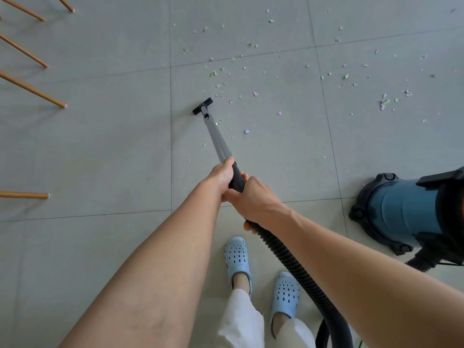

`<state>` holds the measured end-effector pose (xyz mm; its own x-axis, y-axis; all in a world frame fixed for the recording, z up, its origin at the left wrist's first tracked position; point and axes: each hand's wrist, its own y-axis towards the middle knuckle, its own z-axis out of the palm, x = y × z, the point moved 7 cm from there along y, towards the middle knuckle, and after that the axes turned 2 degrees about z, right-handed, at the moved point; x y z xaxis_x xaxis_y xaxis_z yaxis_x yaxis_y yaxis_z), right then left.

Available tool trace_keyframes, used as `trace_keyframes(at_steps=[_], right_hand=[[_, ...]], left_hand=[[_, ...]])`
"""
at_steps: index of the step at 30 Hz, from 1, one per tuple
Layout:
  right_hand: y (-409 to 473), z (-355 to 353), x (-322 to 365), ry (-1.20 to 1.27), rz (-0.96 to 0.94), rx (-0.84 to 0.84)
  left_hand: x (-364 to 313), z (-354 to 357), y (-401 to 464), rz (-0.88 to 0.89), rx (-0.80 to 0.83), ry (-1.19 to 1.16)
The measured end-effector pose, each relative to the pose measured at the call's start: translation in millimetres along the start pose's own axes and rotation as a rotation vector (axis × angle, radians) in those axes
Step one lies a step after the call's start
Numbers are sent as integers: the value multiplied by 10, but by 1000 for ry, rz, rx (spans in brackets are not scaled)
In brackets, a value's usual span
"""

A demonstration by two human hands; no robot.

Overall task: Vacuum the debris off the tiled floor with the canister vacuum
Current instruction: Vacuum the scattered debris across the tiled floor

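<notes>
Grey metal runs forward from your fingers: the wand [218,136] slopes away to the black floor nozzle [202,106], which sits flat on the tiled floor [100,146] well beyond your fingertips. Your left hand [222,175] wraps the wand's black handle [237,180] at its upper end, fingers curled round it. Your right hand [253,199] grips the same handle just behind, touching the left, fingers clamped underneath where the ribbed hose [288,259] begins. Green and lilac debris [251,79] lies scattered ahead and to the right of the nozzle, a few scraps just beside the wand. Right of your right hand stands the blue canister vacuum [406,212].
</notes>
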<state>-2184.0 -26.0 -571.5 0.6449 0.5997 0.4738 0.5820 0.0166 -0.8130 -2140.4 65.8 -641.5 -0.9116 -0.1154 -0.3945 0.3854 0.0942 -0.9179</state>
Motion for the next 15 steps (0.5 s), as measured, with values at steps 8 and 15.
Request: trace_keyframes(at_steps=[8,15], right_hand=[[-272,33,-348,6,13,7],[-605,145,-722,8,45,16]], left_hand=[[342,138,-273,12,9,33],[784,208,-470,-5,7,58]])
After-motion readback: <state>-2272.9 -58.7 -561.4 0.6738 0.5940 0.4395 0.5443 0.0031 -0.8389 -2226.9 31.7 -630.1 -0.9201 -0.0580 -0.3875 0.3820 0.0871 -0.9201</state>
